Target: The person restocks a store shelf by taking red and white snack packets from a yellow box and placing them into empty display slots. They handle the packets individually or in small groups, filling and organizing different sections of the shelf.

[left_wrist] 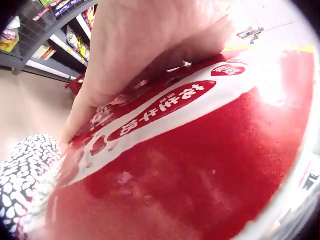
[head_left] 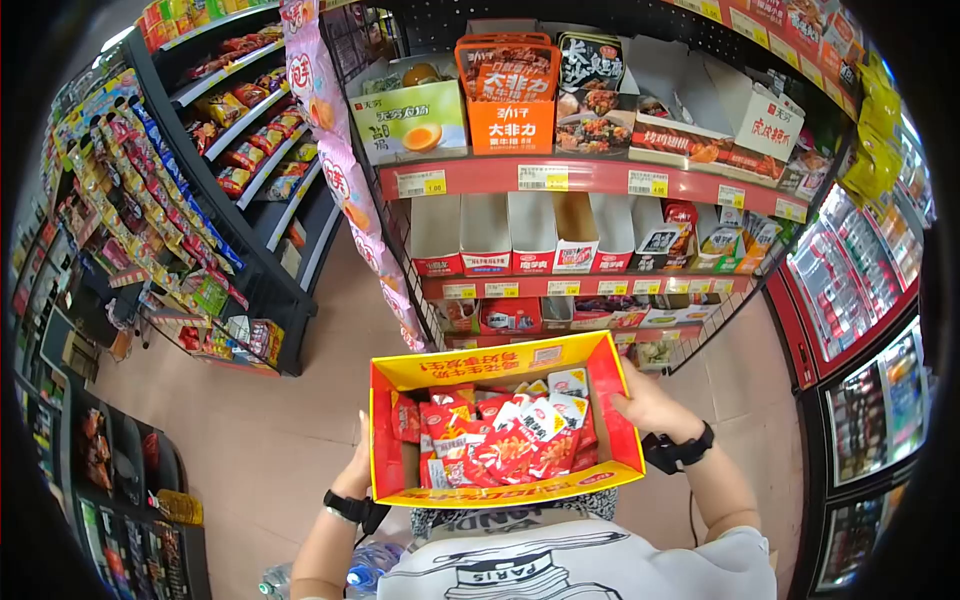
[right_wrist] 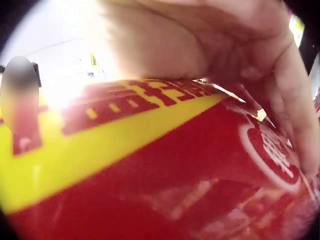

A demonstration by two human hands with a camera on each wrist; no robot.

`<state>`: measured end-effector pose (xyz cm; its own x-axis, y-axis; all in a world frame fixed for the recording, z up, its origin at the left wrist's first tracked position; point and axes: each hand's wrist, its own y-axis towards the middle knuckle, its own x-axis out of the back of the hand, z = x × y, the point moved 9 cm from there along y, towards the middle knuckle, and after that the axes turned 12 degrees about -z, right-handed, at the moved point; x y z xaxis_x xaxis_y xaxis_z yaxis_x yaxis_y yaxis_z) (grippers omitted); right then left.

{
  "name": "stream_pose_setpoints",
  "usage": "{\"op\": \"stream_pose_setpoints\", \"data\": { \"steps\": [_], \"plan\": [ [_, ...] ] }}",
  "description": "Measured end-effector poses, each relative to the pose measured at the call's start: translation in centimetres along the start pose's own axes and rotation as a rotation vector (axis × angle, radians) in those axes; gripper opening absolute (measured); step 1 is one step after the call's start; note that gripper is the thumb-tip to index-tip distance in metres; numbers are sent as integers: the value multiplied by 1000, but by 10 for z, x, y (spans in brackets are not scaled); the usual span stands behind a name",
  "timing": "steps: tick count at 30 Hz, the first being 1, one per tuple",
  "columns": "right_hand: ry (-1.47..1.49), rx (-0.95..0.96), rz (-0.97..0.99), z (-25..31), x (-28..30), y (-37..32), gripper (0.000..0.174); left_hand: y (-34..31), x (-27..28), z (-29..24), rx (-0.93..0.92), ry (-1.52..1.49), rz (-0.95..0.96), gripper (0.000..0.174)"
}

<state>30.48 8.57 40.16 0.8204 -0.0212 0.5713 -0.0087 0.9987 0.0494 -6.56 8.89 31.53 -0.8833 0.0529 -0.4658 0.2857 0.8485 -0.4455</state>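
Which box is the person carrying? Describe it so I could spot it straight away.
Facing the red shelf unit with its white cartons, look low in the middle, close to the person's chest. There an open cardboard box sits between the left hand and right hand. Unlike the white cartons, it is red outside, yellow inside, and full of red snack packets.

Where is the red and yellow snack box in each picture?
Head: box low centre, between left hand and right hand.
Left wrist: box fills lower right, under left hand.
Right wrist: box fills bottom, under right hand.
Shared landmark: the box's yellow band, in head and right wrist views.
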Motion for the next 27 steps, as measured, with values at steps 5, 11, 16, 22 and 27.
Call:
{"op": "stream_pose_setpoints", "data": {
  "steps": [5, 11, 16, 22, 27],
  "plan": [
    [-4, -75, -107, 6, 26, -34, 48, 25, -23, 6, 87, 30, 160, 89],
    [-47, -209, -187, 2, 22, -52, 44, 23, -35, 1, 202, 43, 182, 87],
    [21, -267, -82, -35, 18, -30, 44, 38, -31, -1, 126, 264, 157, 89],
    [36, -183, 34, -39, 12, 2, 48, 26, -40, -13, 100, 105, 113, 84],
    [4, -141, 136, -54, 0, 27, 49, 29, -2, -39, -21, 242, -58, 64]
  ]
}}
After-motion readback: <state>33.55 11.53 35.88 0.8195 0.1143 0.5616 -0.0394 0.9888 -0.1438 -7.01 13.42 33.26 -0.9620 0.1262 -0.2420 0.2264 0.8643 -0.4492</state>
